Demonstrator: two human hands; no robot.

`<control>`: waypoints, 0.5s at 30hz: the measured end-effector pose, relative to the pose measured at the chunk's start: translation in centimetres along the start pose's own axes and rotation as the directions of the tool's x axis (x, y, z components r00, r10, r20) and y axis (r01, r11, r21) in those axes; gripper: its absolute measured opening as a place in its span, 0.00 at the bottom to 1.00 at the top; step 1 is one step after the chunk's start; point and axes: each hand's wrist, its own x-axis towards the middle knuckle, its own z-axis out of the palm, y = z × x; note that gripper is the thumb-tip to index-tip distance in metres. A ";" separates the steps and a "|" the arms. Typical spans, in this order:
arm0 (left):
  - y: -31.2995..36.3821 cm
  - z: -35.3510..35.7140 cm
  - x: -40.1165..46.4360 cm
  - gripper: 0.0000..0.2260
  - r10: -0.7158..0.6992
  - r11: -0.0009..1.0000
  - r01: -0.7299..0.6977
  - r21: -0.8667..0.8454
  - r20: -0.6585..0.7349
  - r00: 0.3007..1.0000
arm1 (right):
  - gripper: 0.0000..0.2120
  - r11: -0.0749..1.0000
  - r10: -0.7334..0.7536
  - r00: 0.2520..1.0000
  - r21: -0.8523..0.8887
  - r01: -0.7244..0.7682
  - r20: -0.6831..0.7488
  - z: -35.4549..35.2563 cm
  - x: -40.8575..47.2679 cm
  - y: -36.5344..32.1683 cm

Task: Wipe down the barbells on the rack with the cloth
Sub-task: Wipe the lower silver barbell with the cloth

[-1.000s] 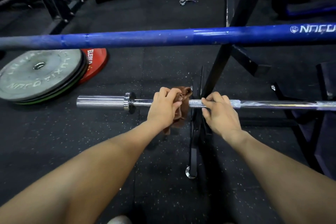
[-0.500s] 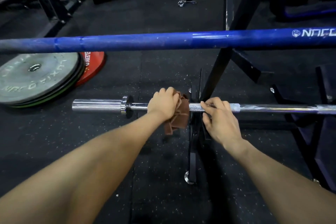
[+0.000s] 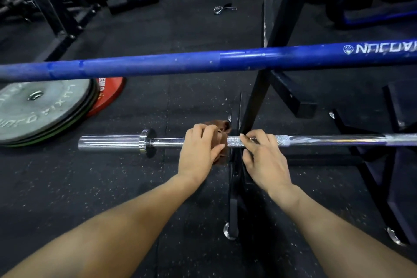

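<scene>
Wiping the lower chrome barbell (image 3: 327,140) where it meets the black steel rack (image 3: 234,165).

The left hand (image 3: 198,151) clasps the bunched brown cloth (image 3: 222,133) around the shaft, left of the rack's upright; the right hand (image 3: 264,160) pinches the knurled section, likely steadying the bar against rolling.

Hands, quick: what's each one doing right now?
Left hand: grips the brown cloth around the chrome barbell.
Right hand: fingers curled on the barbell's knurled part.
</scene>
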 end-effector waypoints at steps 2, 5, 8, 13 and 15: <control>0.7 -0.3 -0.3 0.16 0.034 0.999 -0.034 -0.027 -0.012 0.999 | 0.19 1.000 -0.007 1.000 -0.006 0.006 -0.015 0.1 0.0 0.0; 1.1 -0.7 -0.4 0.14 0.094 0.995 -0.095 -0.036 -0.026 0.995 | 0.19 1.000 -0.014 1.000 -0.004 0.014 -0.022 0.0 0.0 0.1; 0.9 -2.3 -1.2 0.15 0.138 0.988 -0.136 -0.070 0.020 0.990 | 0.19 1.000 -0.014 1.000 -0.016 0.014 -0.006 -0.1 0.1 0.1; -3.0 -4.6 -3.0 0.18 -0.164 0.976 0.135 -0.170 -0.165 0.973 | 0.19 1.000 -0.001 1.000 -0.006 0.001 -0.011 0.0 0.1 -0.2; -4.5 -4.4 -3.3 0.21 -0.304 0.949 0.282 -0.140 -0.171 0.937 | 0.18 1.000 0.000 1.000 -0.006 -0.001 -0.023 0.1 0.1 -0.3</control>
